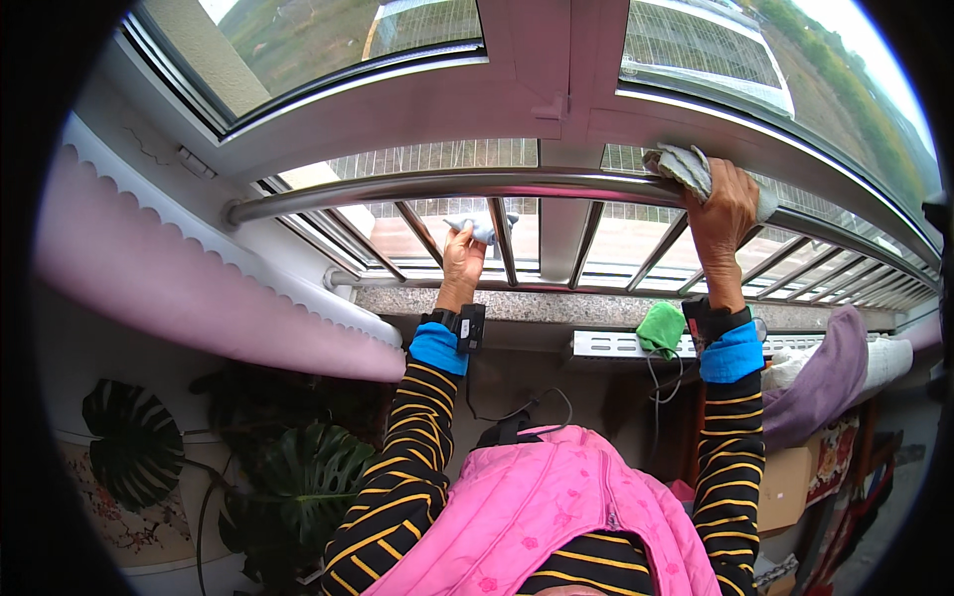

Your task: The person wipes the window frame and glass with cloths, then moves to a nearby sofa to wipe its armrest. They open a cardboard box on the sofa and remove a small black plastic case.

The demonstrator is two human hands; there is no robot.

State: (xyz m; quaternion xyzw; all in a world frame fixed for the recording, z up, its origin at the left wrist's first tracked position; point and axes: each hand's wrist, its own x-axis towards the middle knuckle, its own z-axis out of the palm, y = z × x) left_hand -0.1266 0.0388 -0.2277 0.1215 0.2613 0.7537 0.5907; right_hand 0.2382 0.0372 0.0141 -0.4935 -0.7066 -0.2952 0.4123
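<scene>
My left hand [463, 264] reaches in among the upright bars, its fingers closed on a light blue-grey cloth [481, 228] close to the window glass. Farther right, my right hand [723, 204] presses a crumpled grey-white cloth [682, 167] over the top rail of the metal railing [427, 186]. Its fingers wrap round the cloth and the rail, and part of the cloth sticks out on both sides of the hand. The railing runs in front of a white-framed window [542, 79].
Below the railing lies a speckled stone sill [556, 306]. A green cloth [661, 328] hangs at a white radiator [606, 344], with a purple cloth [825, 387] to its right. A pink scalloped curtain [189, 268] and a large-leaved plant [308, 477] stand left; a cardboard box [785, 487] sits lower right.
</scene>
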